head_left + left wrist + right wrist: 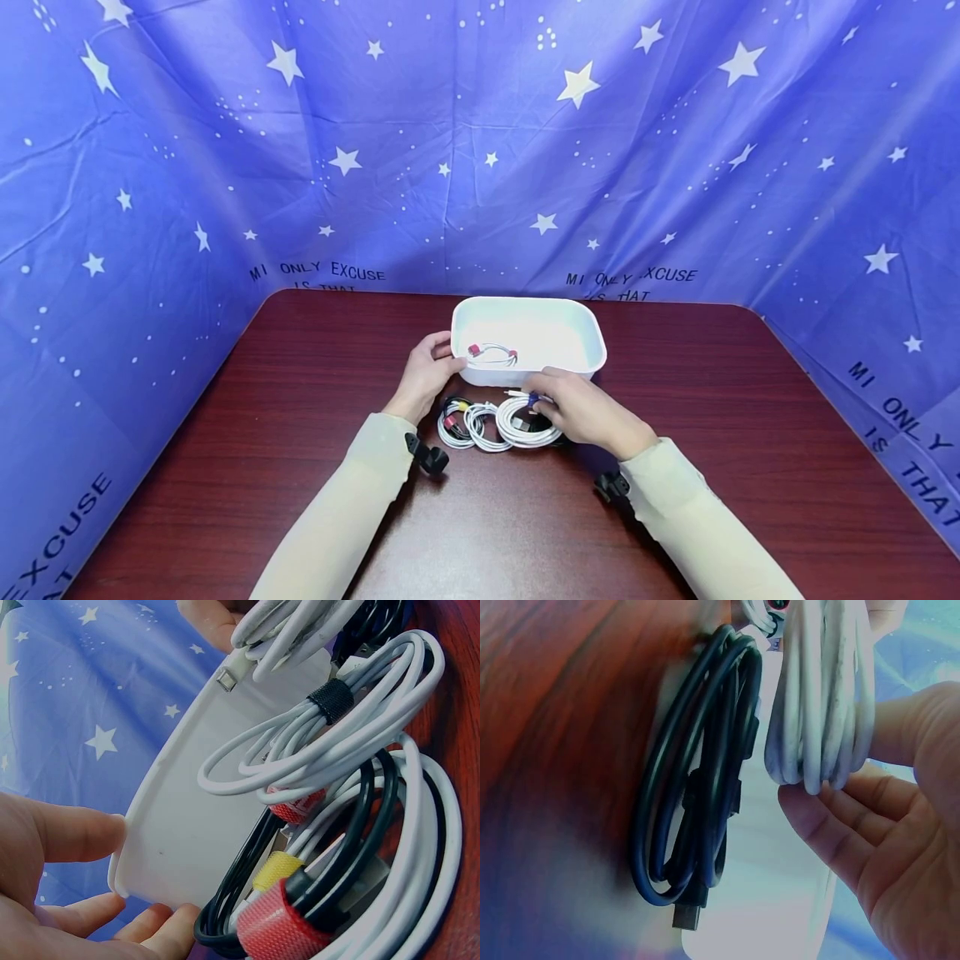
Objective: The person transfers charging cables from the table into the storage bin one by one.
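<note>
A white plastic basin [495,377] stands near the far middle of the table. My left hand [423,377] pinches its left front corner, with the thumb at the rim and the other fingers outside. Between thumb and fingers, my right hand [591,410] holds a thick coil of white cable [817,697] raised in front of the basin. A black cable coil [701,765] lies beneath and beside it. Left of that hand are a white cable coil with a black strap [330,701] and strapped black and white cables [281,922]. One small white cable bundle [492,358] lies inside the basin.
The dark red-brown tabletop [315,350] extends around the basin and cables. A blue star-printed curtain [450,125] hangs behind the table and along both sides. Each wrist carries a small black camera, such as the left one [427,456].
</note>
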`<act>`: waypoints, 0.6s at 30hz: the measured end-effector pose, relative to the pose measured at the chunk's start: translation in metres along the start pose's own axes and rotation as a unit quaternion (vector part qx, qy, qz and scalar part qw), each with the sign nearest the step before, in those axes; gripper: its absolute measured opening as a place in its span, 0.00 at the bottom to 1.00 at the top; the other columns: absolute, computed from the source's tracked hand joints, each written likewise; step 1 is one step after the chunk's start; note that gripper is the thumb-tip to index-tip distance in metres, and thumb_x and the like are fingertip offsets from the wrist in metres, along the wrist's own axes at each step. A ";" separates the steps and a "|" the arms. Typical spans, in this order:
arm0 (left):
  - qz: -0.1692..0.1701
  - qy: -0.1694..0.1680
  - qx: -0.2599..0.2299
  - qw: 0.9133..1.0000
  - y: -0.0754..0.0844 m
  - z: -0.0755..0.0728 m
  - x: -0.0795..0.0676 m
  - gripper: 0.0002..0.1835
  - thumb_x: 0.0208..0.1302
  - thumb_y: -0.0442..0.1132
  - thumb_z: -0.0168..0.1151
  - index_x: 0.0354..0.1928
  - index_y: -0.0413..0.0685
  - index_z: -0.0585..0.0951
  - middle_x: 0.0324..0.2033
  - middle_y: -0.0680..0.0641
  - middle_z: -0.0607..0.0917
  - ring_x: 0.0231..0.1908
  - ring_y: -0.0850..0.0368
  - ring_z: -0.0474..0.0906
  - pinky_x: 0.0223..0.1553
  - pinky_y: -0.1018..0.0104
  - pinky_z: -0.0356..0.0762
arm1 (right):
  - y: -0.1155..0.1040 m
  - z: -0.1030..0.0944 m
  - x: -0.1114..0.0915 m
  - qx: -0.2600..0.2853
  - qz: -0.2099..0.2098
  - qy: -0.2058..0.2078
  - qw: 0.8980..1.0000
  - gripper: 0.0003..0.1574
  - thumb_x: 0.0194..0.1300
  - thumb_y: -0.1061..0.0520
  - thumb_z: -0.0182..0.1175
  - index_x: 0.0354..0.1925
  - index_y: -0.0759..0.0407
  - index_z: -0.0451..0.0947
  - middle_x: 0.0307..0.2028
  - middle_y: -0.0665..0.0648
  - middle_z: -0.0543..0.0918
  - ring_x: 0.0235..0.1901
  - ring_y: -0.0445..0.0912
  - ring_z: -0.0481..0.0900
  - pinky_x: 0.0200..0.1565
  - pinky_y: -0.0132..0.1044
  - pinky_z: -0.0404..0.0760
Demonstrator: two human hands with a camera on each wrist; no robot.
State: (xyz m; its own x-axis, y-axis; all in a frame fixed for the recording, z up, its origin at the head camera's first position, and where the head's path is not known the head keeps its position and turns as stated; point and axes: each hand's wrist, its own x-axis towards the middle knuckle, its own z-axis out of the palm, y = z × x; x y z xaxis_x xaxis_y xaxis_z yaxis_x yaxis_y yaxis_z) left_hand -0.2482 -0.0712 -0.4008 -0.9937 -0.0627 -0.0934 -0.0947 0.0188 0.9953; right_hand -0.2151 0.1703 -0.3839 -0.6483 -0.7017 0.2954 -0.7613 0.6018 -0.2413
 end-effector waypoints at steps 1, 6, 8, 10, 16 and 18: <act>0.000 0.000 -0.001 1.000 0.000 0.000 0.000 0.31 0.55 0.26 0.63 0.63 0.38 0.69 0.52 0.34 0.79 0.47 0.50 0.78 0.50 0.62 0.76 | 0.000 0.000 0.000 0.000 0.000 0.000 1.000 0.13 0.58 0.66 0.63 0.42 0.54 0.79 0.35 0.47 0.78 0.36 0.40 0.73 0.40 0.37 0.76; -0.001 -0.002 -0.006 1.000 0.000 0.001 0.000 0.31 0.55 0.25 0.63 0.63 0.38 0.69 0.52 0.34 0.79 0.48 0.50 0.77 0.50 0.62 0.76 | 0.001 -0.001 -0.001 0.001 0.007 -0.002 1.000 0.14 0.59 0.65 0.63 0.44 0.54 0.80 0.36 0.47 0.78 0.36 0.39 0.74 0.41 0.37 0.76; -0.002 -0.002 -0.005 1.000 -0.001 0.000 0.000 0.31 0.55 0.25 0.63 0.63 0.38 0.69 0.52 0.34 0.79 0.48 0.50 0.77 0.50 0.62 0.76 | 0.001 -0.002 -0.002 0.001 0.010 -0.002 1.000 0.15 0.59 0.65 0.63 0.45 0.54 0.80 0.35 0.47 0.78 0.36 0.39 0.74 0.41 0.37 0.76; -0.003 -0.001 -0.005 1.000 -0.001 0.000 0.000 0.31 0.56 0.25 0.63 0.63 0.38 0.69 0.53 0.34 0.79 0.48 0.50 0.77 0.50 0.62 0.76 | 0.001 -0.003 -0.002 0.000 0.012 -0.001 1.000 0.16 0.59 0.65 0.63 0.45 0.53 0.80 0.35 0.47 0.78 0.36 0.40 0.74 0.41 0.37 0.76; -0.002 -0.001 -0.003 1.000 0.000 0.000 0.000 0.31 0.56 0.25 0.62 0.63 0.38 0.69 0.53 0.34 0.79 0.48 0.50 0.77 0.50 0.63 0.76 | 0.001 -0.005 -0.001 -0.005 0.015 0.002 1.000 0.18 0.58 0.65 0.64 0.48 0.52 0.80 0.35 0.46 0.78 0.36 0.39 0.73 0.41 0.37 0.75; -0.002 0.000 -0.003 1.000 0.000 0.000 0.000 0.31 0.56 0.25 0.63 0.63 0.38 0.70 0.52 0.34 0.79 0.47 0.50 0.77 0.50 0.63 0.76 | 0.001 -0.006 0.000 -0.006 0.015 0.005 1.000 0.18 0.58 0.64 0.64 0.48 0.52 0.81 0.36 0.46 0.79 0.36 0.39 0.73 0.41 0.37 0.75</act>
State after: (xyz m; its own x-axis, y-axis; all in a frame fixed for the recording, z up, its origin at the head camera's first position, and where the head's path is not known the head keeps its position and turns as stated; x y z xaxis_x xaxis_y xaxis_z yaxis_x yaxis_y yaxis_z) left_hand -0.2486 -0.0716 -0.4008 -0.9934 -0.0619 -0.0965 -0.0974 0.0120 0.9952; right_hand -0.2156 0.1733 -0.3790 -0.6703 -0.6799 0.2972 -0.7417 0.6266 -0.2394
